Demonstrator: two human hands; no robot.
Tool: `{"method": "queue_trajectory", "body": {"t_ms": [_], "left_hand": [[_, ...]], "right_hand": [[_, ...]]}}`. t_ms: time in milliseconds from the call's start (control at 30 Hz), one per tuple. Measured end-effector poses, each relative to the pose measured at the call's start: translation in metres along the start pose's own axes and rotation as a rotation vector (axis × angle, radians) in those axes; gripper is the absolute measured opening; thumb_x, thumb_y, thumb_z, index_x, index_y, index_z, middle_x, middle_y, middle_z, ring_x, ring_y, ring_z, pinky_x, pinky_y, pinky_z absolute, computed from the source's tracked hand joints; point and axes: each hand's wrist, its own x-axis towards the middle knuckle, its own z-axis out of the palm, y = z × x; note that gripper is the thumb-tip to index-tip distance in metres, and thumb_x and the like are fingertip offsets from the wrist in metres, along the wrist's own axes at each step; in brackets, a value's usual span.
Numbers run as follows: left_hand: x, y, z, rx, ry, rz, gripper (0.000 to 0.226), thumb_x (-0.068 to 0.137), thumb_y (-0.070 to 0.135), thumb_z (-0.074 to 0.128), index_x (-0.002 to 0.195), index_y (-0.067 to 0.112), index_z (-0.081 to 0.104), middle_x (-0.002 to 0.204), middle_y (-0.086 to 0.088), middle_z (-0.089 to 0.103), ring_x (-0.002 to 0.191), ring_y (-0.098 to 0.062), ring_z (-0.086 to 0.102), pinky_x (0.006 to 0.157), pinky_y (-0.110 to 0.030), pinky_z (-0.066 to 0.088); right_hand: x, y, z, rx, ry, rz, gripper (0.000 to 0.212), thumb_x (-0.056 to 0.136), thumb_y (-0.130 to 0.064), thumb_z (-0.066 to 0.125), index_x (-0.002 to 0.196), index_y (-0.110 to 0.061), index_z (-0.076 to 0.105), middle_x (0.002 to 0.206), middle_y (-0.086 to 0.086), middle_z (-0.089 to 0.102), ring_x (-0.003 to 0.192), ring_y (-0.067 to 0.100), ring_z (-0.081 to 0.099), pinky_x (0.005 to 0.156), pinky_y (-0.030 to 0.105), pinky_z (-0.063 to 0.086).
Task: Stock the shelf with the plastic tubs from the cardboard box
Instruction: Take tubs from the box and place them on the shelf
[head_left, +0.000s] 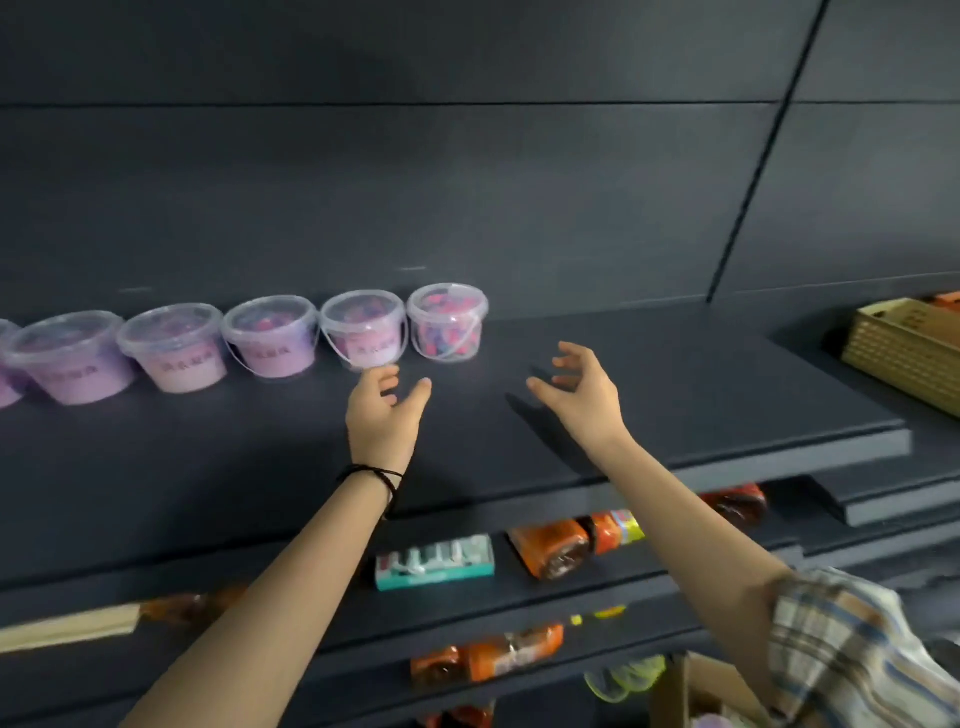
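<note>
Head view showed a dark grey shelf (675, 395) carrying a row of clear lidded plastic tubs (270, 338) with purple and pink contents along its back left. Just in front, the left hand (382, 410) and right hand (582, 389) hovered empty above it, fingers (569, 353) spread apart.

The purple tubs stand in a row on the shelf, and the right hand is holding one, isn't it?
Not quite. The tubs do stand in a row on the shelf, but the right hand holds nothing. The head view shows it open, fingers spread, to the right of the row and apart from every tub.
</note>
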Motion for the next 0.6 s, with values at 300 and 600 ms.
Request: {"method": "queue_trajectory", "body": {"t_ms": [300,600], "left_hand": [[-0.201,0.03,0.074,0.181,-0.205,0.223,0.057,0.08,0.047,0.068,0.13,0.026,0.05,0.131,0.004,0.052,0.122,-0.018,0.048,0.101,-0.04,0.042],[-0.312,-0.043,0.172,0.417,-0.511,0.004,0.064,0.078,0.049,0.07,0.131,0.02,0.048,0.132,-0.004,0.052,0.122,-0.025,0.047,0.097,-0.04,0.042]], "right_hand": [[-0.143,0.042,-0.193,-0.126,0.023,0.032,0.08,0.075,-0.035,0.08,0.142,-0.022,0.037,0.125,-0.006,0.051,0.111,0.012,0.051,0.084,0.026,0.044],[-0.216,0.172,-0.311,-0.229,0.028,0.381,0.089,0.072,-0.035,0.083,0.144,-0.019,0.034,0.138,0.003,0.048,0.124,0.02,0.048,0.102,0.038,0.043]]}}
